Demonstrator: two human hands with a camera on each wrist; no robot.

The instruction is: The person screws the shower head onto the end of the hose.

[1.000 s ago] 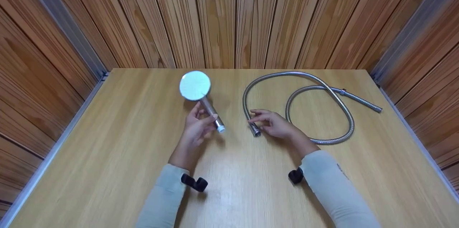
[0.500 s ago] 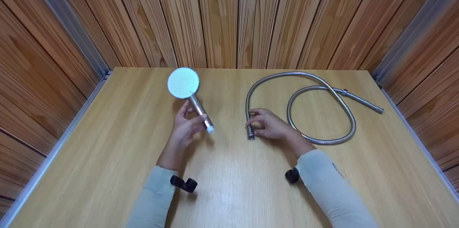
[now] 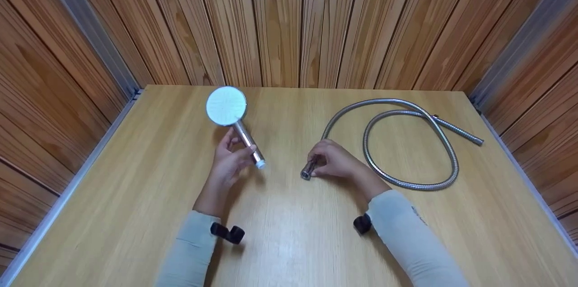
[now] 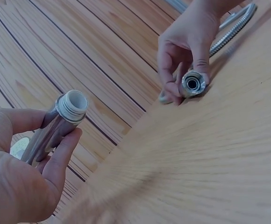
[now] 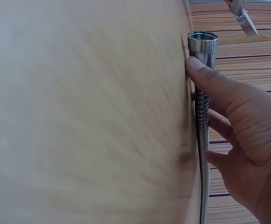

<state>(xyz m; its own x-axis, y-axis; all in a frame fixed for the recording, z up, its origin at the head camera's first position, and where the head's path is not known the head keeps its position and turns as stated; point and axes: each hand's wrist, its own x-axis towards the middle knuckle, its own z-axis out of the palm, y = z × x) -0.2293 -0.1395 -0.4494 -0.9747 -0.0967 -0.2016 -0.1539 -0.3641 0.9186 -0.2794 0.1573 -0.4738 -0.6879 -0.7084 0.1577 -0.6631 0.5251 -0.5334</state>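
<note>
My left hand (image 3: 228,163) grips the chrome handle of a shower head (image 3: 226,106), its pale round face turned up and the handle slanting down to the right. The left wrist view shows the handle's white threaded end (image 4: 74,102) pointing out past the thumb and fingers. On the right, my right hand (image 3: 336,160) pinches a metal shower hose (image 3: 454,160) just behind its end nut (image 3: 306,174). The nut's open, internally threaded mouth (image 5: 203,35) shows in the right wrist view. Handle end and nut are apart.
The hose lies looped on the wooden table (image 3: 280,242), its other end (image 3: 477,141) near the right edge. Wood-plank walls (image 3: 280,20) stand behind and at both sides. A black wrist camera (image 3: 227,233) sits on the left sleeve, another (image 3: 362,224) on the right.
My right hand has closed its fingers on the hose end and drawn it left and towards me; the loop has shifted with it. My left hand has moved left with the shower head.
</note>
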